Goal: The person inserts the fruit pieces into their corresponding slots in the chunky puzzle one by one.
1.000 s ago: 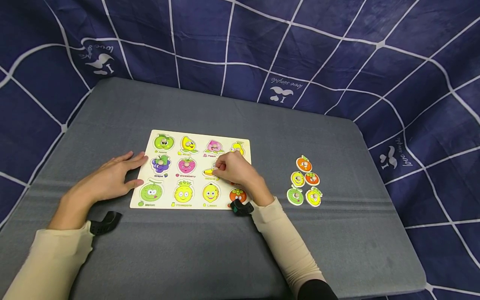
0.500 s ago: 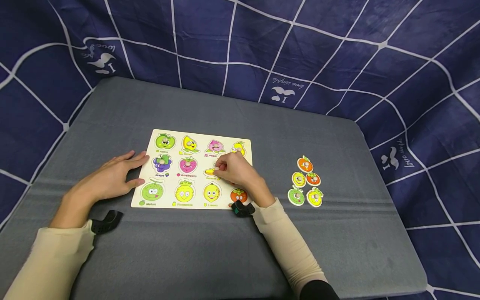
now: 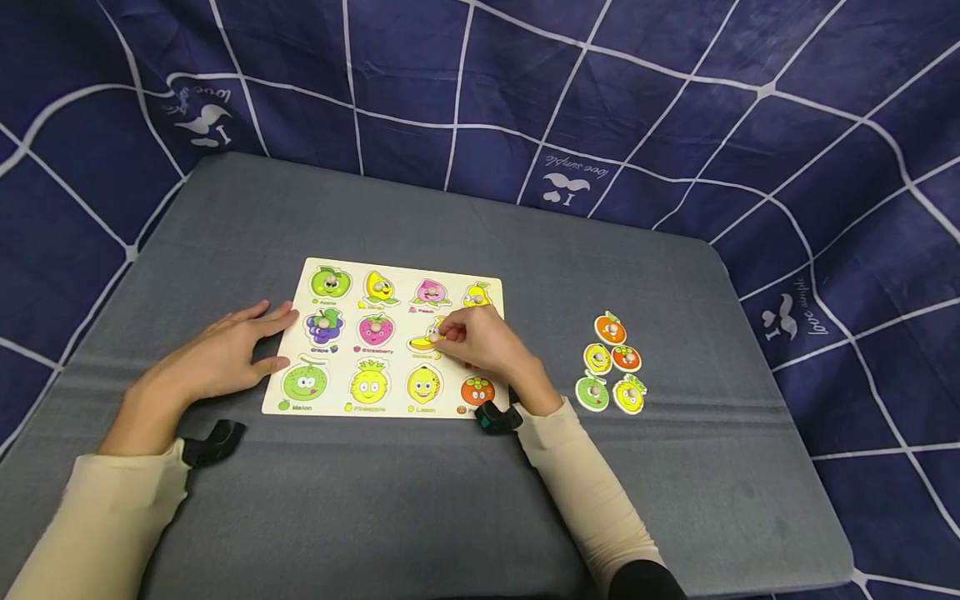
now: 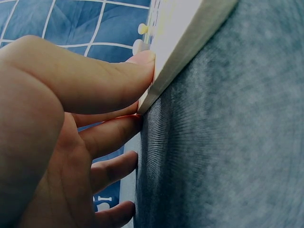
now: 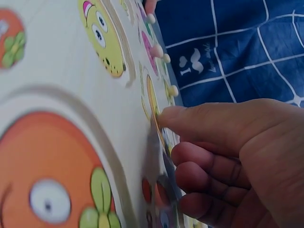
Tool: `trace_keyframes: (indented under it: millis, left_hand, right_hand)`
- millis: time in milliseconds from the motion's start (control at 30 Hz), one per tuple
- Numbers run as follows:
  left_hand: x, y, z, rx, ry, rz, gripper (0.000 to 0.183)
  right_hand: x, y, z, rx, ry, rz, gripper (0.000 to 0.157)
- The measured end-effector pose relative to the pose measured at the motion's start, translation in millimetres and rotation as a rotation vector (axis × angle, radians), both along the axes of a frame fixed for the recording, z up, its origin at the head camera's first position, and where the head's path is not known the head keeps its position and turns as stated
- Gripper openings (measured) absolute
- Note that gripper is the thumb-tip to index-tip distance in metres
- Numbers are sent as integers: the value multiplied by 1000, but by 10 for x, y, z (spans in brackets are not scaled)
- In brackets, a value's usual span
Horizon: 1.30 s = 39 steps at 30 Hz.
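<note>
Grey-covered surface [image 3: 712, 433], head view: the right hand [image 3: 483, 340], fingers curled, is at the banana piece [image 3: 422, 342] on the fruit puzzle board [image 3: 336, 379]; whether they pinch it I cannot tell. Left wrist view: the left hand [image 4: 47, 109], fingers outstretched, touches the board's edge, useful bracing. Right wrist view: thumb [image 5: 209, 121] at the banana; flat, even pressure should seat it best.

Person in long cream-beige sleeves: left sleeve [image 3: 112, 517] looks roomy and fairly smooth, cuff sitting at the wrist; right sleeve [image 3: 588, 483] is more wrinkled, with black fabric [image 3: 645, 581] showing higher up that arm. Both wrists carry black gear, a curved left wrist mount [image 3: 213, 444] and a smaller-looking right wrist mount [image 3: 498, 417]; left hand [image 3: 213, 358] and right hand [image 3: 483, 337] are bare.
</note>
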<state>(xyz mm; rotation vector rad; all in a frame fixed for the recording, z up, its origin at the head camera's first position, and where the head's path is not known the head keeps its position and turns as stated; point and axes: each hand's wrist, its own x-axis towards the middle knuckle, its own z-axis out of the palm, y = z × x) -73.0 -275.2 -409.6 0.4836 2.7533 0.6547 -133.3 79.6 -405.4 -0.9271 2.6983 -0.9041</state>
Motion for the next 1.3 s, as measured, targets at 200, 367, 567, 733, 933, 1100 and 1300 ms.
trace_keyframes:
  millis: [200, 367, 567, 733, 933, 1100, 1300]
  left_hand:
    - [0, 1, -3, 1, -7, 3, 73]
    - [-10, -9, -9, -4, -9, 2, 74]
    - [-8, -6, 1, -1, -1, 0, 74]
    - [3, 12, 18, 2, 5, 0, 73]
    - [4, 8, 11, -3, 7, 1, 73]
    - [3, 2, 6, 6, 9, -1, 73]
    - [8, 11, 13, 10, 11, -1, 72]
  right_hand:
    - [-4, 127, -4, 7, 18, -19, 8]
    - [-3, 243, -10, -19, 35, -49, 8]
    - [-14, 368, -33, -62, 74, -72, 9]
    - [-21, 467, -38, -101, 104, -78, 9]
    - [-42, 594, -35, -116, 121, -100, 10]
    - [-56, 703, -8, -106, 120, -131, 10]
    - [-70, 855, 8, -92, 123, -177, 10]
